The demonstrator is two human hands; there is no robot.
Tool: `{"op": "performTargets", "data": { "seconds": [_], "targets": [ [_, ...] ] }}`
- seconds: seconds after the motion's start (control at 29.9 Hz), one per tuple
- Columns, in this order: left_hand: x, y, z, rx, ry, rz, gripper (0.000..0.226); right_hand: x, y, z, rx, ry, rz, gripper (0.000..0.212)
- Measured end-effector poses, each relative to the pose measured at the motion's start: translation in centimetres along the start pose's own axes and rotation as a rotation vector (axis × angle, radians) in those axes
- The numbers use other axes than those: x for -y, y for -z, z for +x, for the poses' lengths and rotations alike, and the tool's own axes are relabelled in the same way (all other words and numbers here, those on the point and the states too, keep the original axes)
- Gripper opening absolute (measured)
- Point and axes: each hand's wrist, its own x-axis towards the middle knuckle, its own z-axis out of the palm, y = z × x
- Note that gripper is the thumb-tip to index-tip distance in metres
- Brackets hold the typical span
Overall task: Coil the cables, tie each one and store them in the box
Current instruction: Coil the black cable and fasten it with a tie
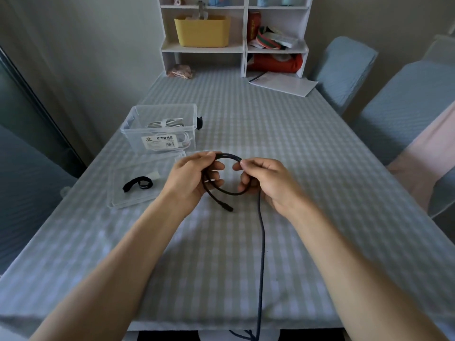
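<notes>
The left hand (190,179) grips the black cable (227,193) with fingers (216,166) curled round the gathered loops, and the right hand (264,179) pinches the top of the same loop between thumb and forefinger. The coil hangs between the two hands, just above the tabletop (307,156). One plug end (227,208) dangles below the left fingers, and the long uncoiled run drops from under the right fingers and trails toward the near edge and over it.

The cable looks light and limp, with enough spring to hold a round loop, so it probably wants to unwind if the grip eases. The best hold is likely where the turns cross, inside the left fingers, with the right feeding in slack.

A black strap (138,185) lies on the clear lid (128,200), left of the left fingers. The box (160,130), beyond them, already holds pale cables (167,123).
</notes>
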Motion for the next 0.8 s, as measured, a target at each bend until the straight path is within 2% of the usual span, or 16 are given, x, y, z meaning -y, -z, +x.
{"op": "performTargets", "data": {
  "seconds": [0.13,0.23,0.37,0.5,0.57,0.7,0.8],
  "targets": [
    [-0.3,-0.2,-0.2,-0.02,-0.022,-0.001,0.016,0.4,-0.2,-0.1,-0.021,-0.053,0.1,0.021],
    [-0.3,-0.3,0.0,-0.131,-0.055,-0.017,0.016,0.6,-0.2,-0.5,0.077,-0.123,0.177,0.016],
    [-0.5,0.3,0.6,-0.265,-0.064,-0.057,0.02,0.7,-0.2,-1.8,0.209,-0.224,0.015,0.014],
    [-0.6,1.1,1.0,-0.29,-0.042,-0.073,0.017,1.1,0.2,-2.7,0.317,-0.26,-0.139,0.014],
    [-0.6,1.2,1.1,-0.28,-0.022,-0.096,0.014,1.2,-0.1,-2.5,0.231,-0.244,-0.09,0.02],
    [-0.7,1.0,1.1,-0.183,0.038,-0.217,0.012,0.6,-1.1,-1.4,-0.059,-0.166,0.012,0.022],
    [-0.7,0.5,0.9,-0.124,0.064,-0.319,0.013,0.1,-2.2,-1.0,-0.116,-0.147,0.005,0.017]
  ]
}}
